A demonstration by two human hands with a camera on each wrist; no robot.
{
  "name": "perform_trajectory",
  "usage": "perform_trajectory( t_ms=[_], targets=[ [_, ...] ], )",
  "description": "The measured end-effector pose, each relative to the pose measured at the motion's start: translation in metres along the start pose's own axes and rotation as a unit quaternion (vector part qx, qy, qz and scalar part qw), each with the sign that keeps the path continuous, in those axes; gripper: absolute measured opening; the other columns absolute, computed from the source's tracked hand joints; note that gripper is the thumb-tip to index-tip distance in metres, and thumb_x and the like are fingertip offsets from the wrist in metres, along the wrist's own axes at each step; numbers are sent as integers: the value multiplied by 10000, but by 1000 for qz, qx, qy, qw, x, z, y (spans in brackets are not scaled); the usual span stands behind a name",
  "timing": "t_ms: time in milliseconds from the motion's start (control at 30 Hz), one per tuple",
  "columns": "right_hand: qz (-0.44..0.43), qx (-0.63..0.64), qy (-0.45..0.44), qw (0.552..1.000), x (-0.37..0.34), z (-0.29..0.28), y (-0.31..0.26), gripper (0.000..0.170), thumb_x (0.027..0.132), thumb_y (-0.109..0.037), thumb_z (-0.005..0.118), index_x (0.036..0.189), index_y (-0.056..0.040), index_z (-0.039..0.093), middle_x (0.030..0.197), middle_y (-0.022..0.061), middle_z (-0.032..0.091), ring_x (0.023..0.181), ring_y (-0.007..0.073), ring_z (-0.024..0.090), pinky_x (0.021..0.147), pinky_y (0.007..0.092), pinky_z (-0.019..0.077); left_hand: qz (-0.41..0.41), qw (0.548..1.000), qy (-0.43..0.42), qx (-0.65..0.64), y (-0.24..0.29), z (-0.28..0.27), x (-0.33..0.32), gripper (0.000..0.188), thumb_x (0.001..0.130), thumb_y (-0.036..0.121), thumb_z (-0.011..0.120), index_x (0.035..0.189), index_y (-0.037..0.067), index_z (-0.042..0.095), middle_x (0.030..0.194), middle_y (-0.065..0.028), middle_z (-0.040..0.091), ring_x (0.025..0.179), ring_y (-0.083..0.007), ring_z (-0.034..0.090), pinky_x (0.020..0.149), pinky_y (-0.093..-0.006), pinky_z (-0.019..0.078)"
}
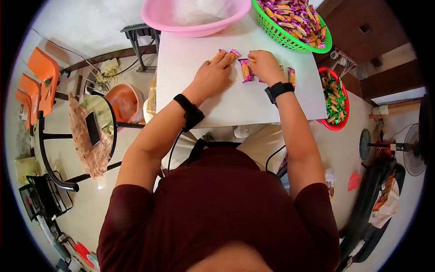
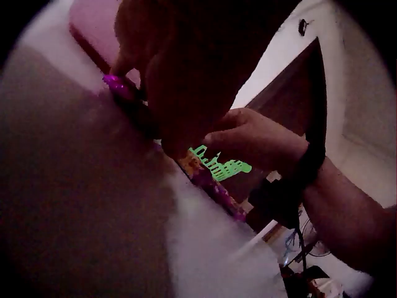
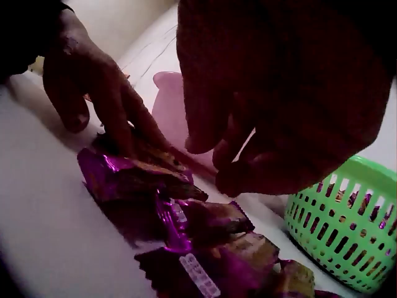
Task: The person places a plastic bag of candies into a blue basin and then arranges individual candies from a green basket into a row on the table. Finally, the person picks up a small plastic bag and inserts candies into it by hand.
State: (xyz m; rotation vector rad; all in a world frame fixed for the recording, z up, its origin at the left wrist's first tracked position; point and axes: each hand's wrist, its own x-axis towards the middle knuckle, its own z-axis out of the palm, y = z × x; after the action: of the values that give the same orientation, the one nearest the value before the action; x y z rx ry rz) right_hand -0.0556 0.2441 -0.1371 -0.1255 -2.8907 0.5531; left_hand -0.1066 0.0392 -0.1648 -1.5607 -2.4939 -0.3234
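Purple-and-orange wrapped bars lie in a row on the white table (image 1: 213,106). The left hand (image 1: 213,78) rests its fingers on a wrapped bar (image 1: 234,54) at the row's left end; in the right wrist view this hand (image 3: 102,87) touches the wrappers from above. Over the middle of the row is the right hand (image 1: 265,67), fingers bent, beside a bar (image 1: 246,71). The right wrist view shows the right hand (image 3: 285,93) above the wrappers (image 3: 211,223), with nothing visible between its fingertips. Another bar (image 1: 292,76) lies right of it.
A pink basin (image 1: 195,31) holding clear plastic stands at the table's back left. At the back right is a green basket (image 1: 290,41) full of similar bars. A red basket (image 1: 345,109) of green-wrapped pieces sits beyond the right edge. A phone (image 1: 92,128) lies on a stool at left.
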Motion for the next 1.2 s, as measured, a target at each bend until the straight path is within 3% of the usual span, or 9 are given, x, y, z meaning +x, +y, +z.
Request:
perform_trajectory(
  t_ms=[167, 333, 433, 467, 700, 900, 1000, 1100, 1200],
  targets=[
    [18, -48, -65, 997, 13, 3, -16, 195, 782, -198, 658, 863, -21, 662, 901, 193, 668, 908, 382, 633, 796, 464, 498, -50, 998, 23, -13, 4, -6, -18, 357, 790, 234, 660, 1112, 85, 622, 1453, -161, 402, 1375, -301, 349, 939, -474, 467],
    [27, -96, -85, 991, 12, 6, -23, 272, 784, -227, 690, 959, -22, 655, 875, 179, 682, 870, 344, 655, 753, 425, 512, -92, 993, 45, -53, 13, -30, -36, 532, 774, 205, 708, 1272, 97, 552, 1440, -176, 417, 1356, -342, 368, 999, -455, 428],
    [87, 194, -93, 973, 8, 6, -12, 286, 792, -168, 678, 1042, -31, 649, 869, 150, 694, 818, 246, 667, 694, 353, 515, -102, 985, 79, -113, 11, -35, -48, 517, 784, 155, 707, 1272, 81, 553, 1384, -168, 475, 1290, -350, 437, 990, -434, 441],
    [77, 295, -115, 945, 4, 4, -8, 317, 821, -116, 652, 1130, -51, 628, 905, 84, 707, 783, 128, 632, 646, 282, 495, -103, 981, 95, -134, 10, -36, -52, 496, 790, 137, 703, 1260, 73, 560, 1362, -163, 497, 1263, -349, 465, 982, -427, 450],
    [93, 560, -160, 807, -32, -31, -40, 408, 891, -10, 569, 1290, -62, 505, 1053, 91, 692, 840, 76, 591, 648, 206, 457, -145, 952, 150, -223, 12, -44, -65, 368, 833, 104, 672, 1191, 56, 606, 1209, -149, 603, 1093, -339, 579, 907, -403, 495],
    [136, 447, 21, 884, -33, -8, -26, 225, 858, -53, 644, 1080, -48, 608, 906, 53, 678, 795, 104, 613, 667, 249, 491, -180, 954, 143, -194, -2, -37, -71, 361, 834, 131, 667, 1185, 67, 609, 1194, -162, 605, 1085, -343, 581, 894, -407, 498],
    [89, 134, 138, 977, -30, 11, -24, 156, 808, -112, 698, 908, -29, 611, 859, 104, 665, 736, 202, 639, 656, 336, 508, -180, 959, 140, -168, -8, -29, -68, 391, 828, 146, 657, 1208, 79, 592, 1216, -166, 586, 1093, -347, 574, 867, -422, 506],
    [55, -2, 132, 990, -30, 27, -34, 225, 765, -160, 687, 908, -6, 606, 902, 203, 655, 796, 352, 646, 697, 445, 519, -153, 972, 138, -110, -11, -18, -59, 427, 811, 135, 663, 1227, 89, 578, 1260, -173, 548, 1092, -350, 573, 856, -438, 508],
    [86, -58, 13, 995, -32, 29, -50, 246, 774, -197, 659, 940, -20, 618, 903, 200, 660, 854, 381, 644, 728, 480, 520, -133, 985, 92, -64, -7, -19, -47, 439, 800, 129, 661, 1229, 97, 573, 1286, -170, 516, 1074, -338, 581, 825, -452, 520]
  ],
)
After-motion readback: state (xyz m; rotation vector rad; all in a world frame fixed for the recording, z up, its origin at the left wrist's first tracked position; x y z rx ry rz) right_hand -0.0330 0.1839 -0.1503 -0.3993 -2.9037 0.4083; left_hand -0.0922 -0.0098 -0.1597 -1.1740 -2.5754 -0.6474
